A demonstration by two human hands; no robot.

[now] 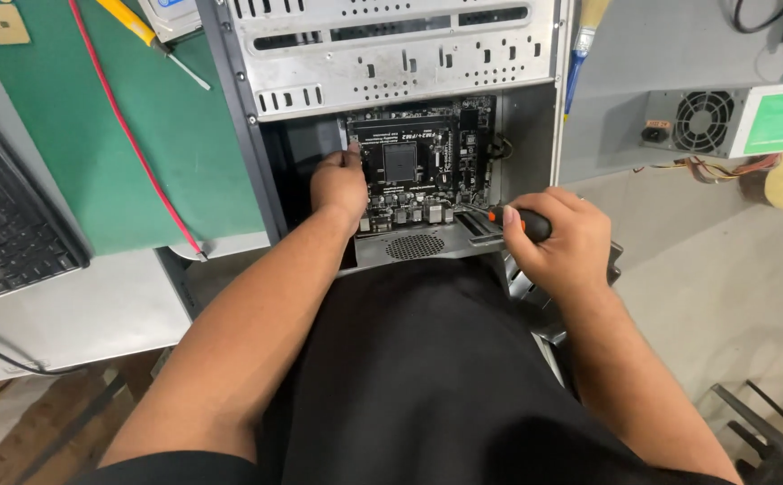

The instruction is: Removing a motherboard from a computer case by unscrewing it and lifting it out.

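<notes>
Nearest me, my right hand [558, 238] is closed in a fist around one black-and-orange-handled screwdriver [519, 221], its shaft pointing left into the open grey metal computer case [391, 45]. Beyond, my left hand [339, 184] rests with curled fingers on the left edge of the one black motherboard [418, 162] inside the case; it grasps nothing I can make out. Farther off lie one yellow-handled screwdriver [140, 31] on a green mat [167, 135], one black keyboard [5, 216] and one grey power supply [733, 121].

Black motherboard [414, 162] lies flat inside the case; black-handled screwdriver [519, 220] angled beside it.
</notes>
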